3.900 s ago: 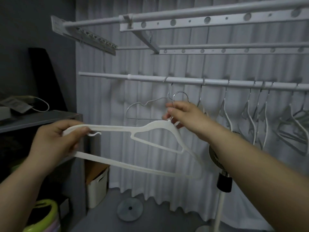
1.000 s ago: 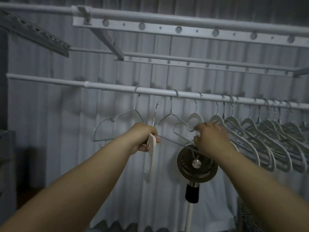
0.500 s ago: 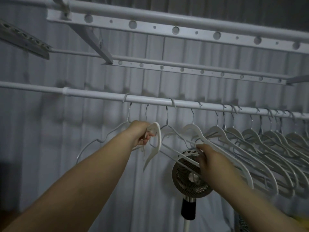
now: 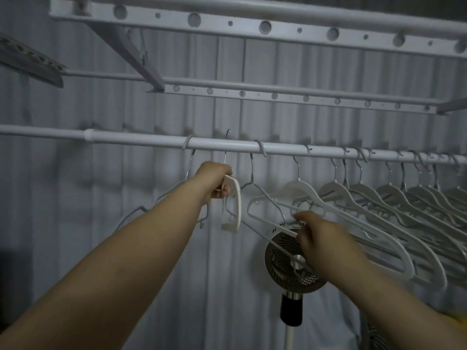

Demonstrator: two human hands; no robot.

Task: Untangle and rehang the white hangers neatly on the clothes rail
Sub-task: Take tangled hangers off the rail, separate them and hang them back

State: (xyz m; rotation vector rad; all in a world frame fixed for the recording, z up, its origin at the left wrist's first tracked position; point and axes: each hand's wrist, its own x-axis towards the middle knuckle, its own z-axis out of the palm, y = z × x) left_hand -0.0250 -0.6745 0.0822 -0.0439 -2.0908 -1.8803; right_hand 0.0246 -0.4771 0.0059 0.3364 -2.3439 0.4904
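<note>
Backdrop: grey curtain (image 4: 75, 236) behind the clothes rail (image 4: 141, 141).
Left grip: my left hand (image 4: 214, 183) clasps a white hanger (image 4: 234, 205) just below the rail, hook pointing up, length toward me.
Right grip: my right hand (image 4: 316, 233) pinches the bar of a hung hanger (image 4: 300, 187).

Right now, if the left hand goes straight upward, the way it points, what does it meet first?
Probably the clothes rail, directly above the left hand and the white hanger it grips; depth is unclear.

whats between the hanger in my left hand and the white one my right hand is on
One thin wire hanger, hooked on the rail, hangs between the held hanger and the white hanger the right hand pinches, in the head view.
</note>
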